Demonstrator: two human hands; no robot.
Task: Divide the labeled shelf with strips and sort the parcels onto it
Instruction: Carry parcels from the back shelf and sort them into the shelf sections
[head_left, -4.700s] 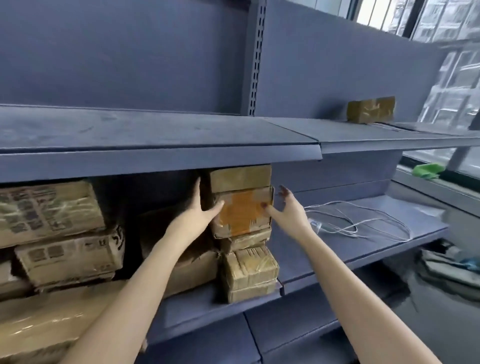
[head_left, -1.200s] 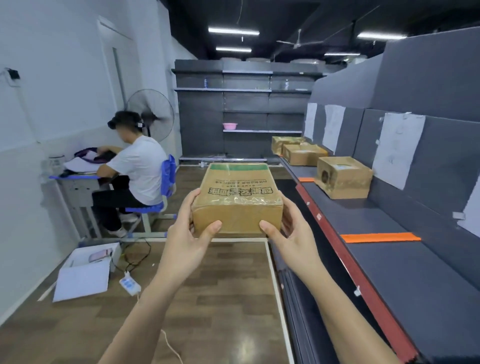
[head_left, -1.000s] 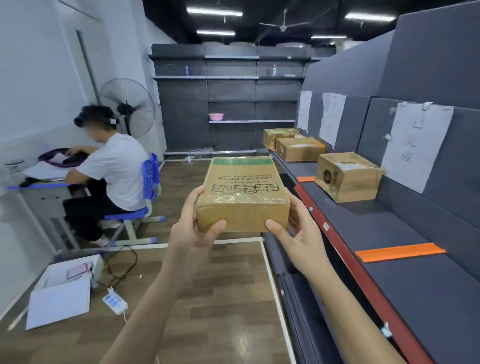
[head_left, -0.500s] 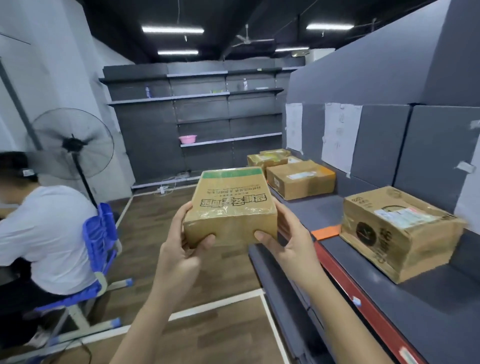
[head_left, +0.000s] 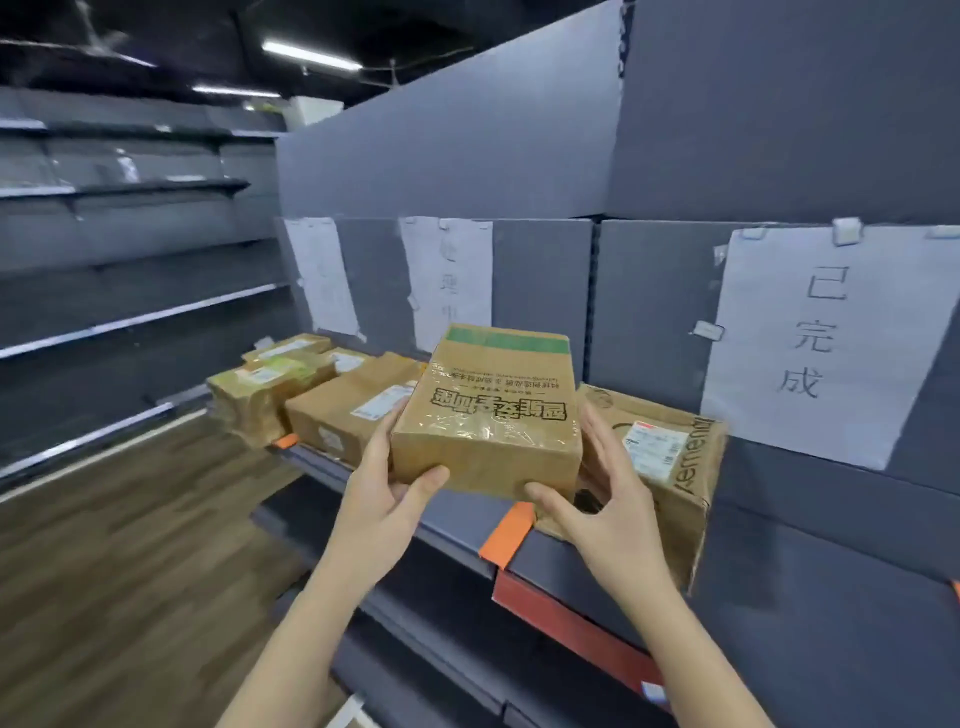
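Both hands grip the parcel (head_left: 488, 415) over the shelf (head_left: 810, 597) edge.
Left hand (head_left: 382, 499) and right hand (head_left: 605, 504) clasp its sides, thumbs on the near face, above an orange strip (head_left: 506, 535), beside another box (head_left: 670, 462).

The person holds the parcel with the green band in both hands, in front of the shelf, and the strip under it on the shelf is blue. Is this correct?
Not quite: the strip is orange, not blue, as the head view shows. The rest holds: the left hand and right hand grip the green-banded parcel in front of the shelf.
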